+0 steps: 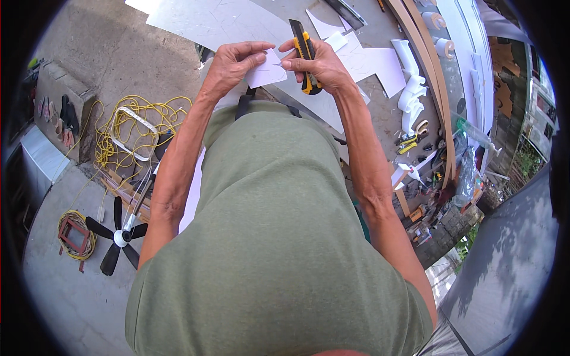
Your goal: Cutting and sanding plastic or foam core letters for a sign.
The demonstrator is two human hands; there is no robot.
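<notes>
At top centre, beyond the green shirt: left hand, grip nearly closed, thumb and fingertips pinching the upper left of a white piece. Just beside it, right hand, grip closed around a utility knife, thumb and forefinger toward the white piece. At the right thumb tip, a slim pointed item, too small to identify; contact with the white piece unclear.

White piece: small, flat, thin, straight-edged, with faint curved line near the lower edge; held between both hands, over a grey panel.

Utility knife: yellow and black body, dark blade extended, upper end tilted slightly left.

Containers, right side: crumpled clear plastic, contents not readable; near it, small white bottle among loose items, contents hidden.

Also present: white sheets at top; white curved cut-outs; beside them, yellow-and-black hand tool. At left, tangled yellow cable; fan, five black blades, white hub.
</notes>
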